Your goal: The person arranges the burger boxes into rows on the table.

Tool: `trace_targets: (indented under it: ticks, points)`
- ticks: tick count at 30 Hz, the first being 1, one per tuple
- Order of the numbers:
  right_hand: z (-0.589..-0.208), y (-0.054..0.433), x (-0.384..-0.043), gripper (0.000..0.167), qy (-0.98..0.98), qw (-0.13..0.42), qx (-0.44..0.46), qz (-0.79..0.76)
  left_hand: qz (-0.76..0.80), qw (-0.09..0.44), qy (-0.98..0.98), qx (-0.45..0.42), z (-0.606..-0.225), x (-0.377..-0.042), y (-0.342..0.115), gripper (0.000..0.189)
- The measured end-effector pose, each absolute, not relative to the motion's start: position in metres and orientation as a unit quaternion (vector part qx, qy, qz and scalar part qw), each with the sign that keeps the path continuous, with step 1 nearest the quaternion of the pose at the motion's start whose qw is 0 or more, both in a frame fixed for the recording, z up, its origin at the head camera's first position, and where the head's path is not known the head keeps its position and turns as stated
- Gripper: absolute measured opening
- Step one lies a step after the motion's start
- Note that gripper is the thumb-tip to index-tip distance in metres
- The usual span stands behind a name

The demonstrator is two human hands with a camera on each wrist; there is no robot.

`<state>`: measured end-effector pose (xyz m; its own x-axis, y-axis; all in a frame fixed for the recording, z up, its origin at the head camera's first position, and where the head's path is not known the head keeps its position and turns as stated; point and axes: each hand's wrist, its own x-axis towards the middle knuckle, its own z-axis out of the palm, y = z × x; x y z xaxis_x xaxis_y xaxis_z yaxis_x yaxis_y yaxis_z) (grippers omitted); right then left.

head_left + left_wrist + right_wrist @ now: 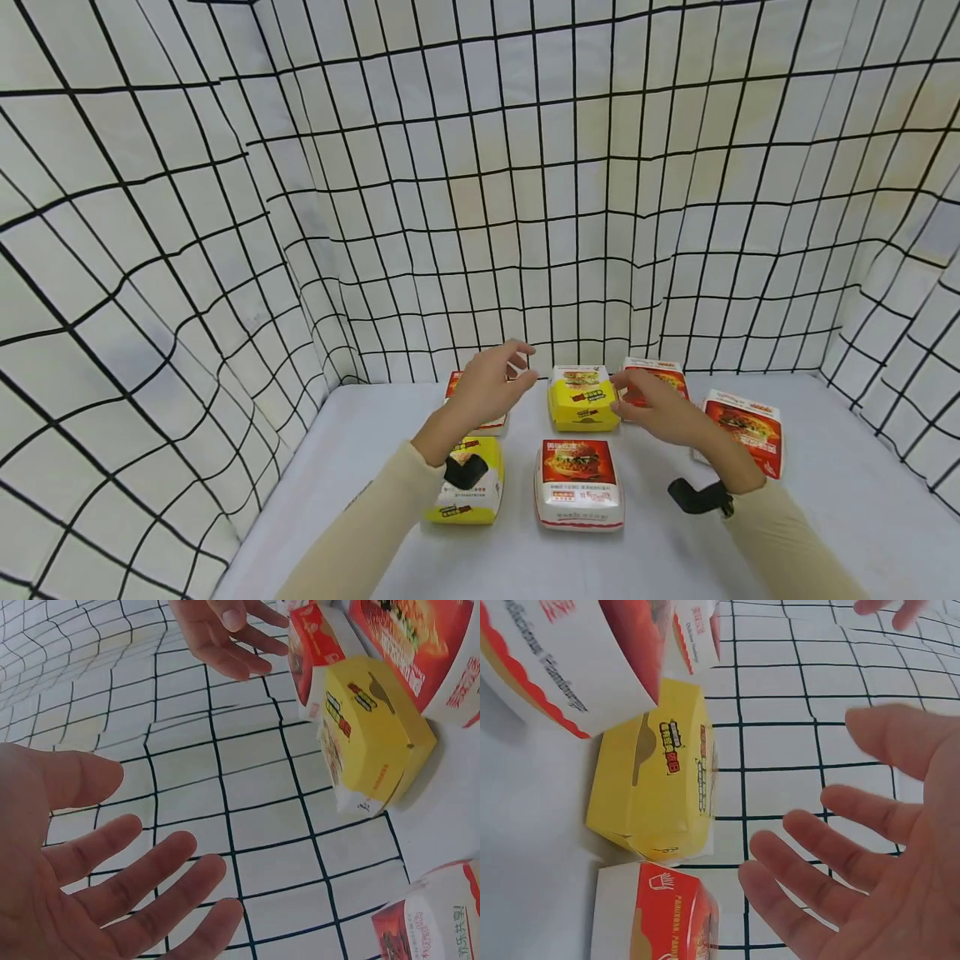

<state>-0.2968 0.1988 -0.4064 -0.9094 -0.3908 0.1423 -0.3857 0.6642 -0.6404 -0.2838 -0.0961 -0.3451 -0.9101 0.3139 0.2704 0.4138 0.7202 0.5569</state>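
My left hand (486,385) is held above the left side of the table, fingers spread and loosely bent, with nothing in it. It partly hides a red-and-white burger box (492,427) at the back left. Empty too, my right hand (662,410) hovers on the other side, its fingertips overlapping the right edge of a yellow burger box (585,407) in the head view. In the right wrist view, that hand's relaxed fingers (810,877) appear apart from the boxes. Behind the right hand sits another red burger box (660,372).
Nearer the front stand a yellow-and-white burger box (480,487) and a red-and-white one (578,486). One more red burger box (750,429) lies at an angle on the right. A white wall with a black grid (480,208) encloses the white table (360,442).
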Motion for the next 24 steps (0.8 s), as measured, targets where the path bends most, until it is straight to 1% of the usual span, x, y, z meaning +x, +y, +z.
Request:
trace_targets:
  ticks: [5, 11, 16, 20, 24]
  points:
    - [-0.398, 0.192, -0.323, 0.045, 0.920, -0.004, -0.214, -0.329, -0.299, 0.062, -0.932, -0.193, -0.350, -0.318, -0.088, 0.033]
    - [-0.398, 0.182, -0.348, 0.051, 0.928, 0.039, -0.196, -0.316, -0.272, 0.006, -0.944, -0.186, -0.370, -0.345, -0.075, 0.034]
    - [-0.405, 0.174, -0.365, 0.054, 0.945, 0.066, -0.186, -0.262, -0.254, -0.035, -0.950, -0.177, -0.386, -0.356, -0.068, 0.039]
    - [-0.410, 0.169, -0.373, 0.056, 0.952, 0.079, -0.177, -0.236, -0.238, -0.048, -0.954, -0.175, -0.395, -0.360, -0.063, 0.042]
    - [-0.413, 0.166, -0.378, 0.060, 0.956, 0.095, -0.173, -0.216, -0.222, -0.061, -0.957, -0.176, -0.403, -0.361, -0.058, 0.049]
